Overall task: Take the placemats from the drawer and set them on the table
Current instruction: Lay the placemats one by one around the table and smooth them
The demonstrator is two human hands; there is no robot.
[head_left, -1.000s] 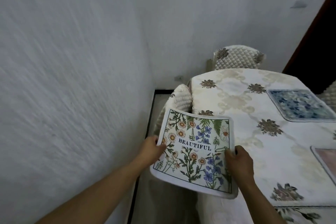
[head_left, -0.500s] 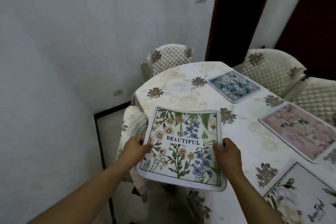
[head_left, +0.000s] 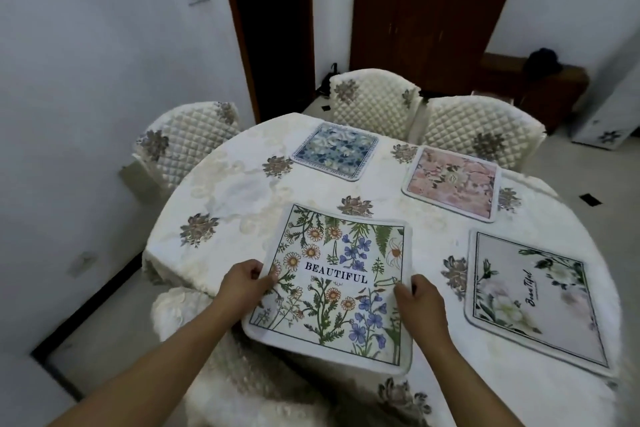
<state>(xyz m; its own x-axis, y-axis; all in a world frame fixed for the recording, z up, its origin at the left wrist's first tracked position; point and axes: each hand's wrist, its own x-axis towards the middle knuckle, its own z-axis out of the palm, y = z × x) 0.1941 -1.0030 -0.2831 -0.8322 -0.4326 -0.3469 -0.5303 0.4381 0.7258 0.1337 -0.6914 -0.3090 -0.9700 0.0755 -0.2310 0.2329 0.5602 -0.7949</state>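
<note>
Fingers curled on floral placemat (head_left: pixel 332 288), left hand (head_left: pixel 242 284) pinching its left edge, right hand (head_left: pixel 420 302) its right

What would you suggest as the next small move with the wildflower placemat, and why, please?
Probably lower the white BEAUTIFUL wildflower placemat flat, farther onto the rounded cream-clothed table. The left hand and right hand grip its side edges, and its near left corner seems to hang past the table's rim.

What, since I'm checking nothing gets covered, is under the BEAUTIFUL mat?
Only tablecloth shows around the mat, which the left hand and right hand grip; its near corner overhangs a chair. Whatever lies directly beneath is hidden.
</note>
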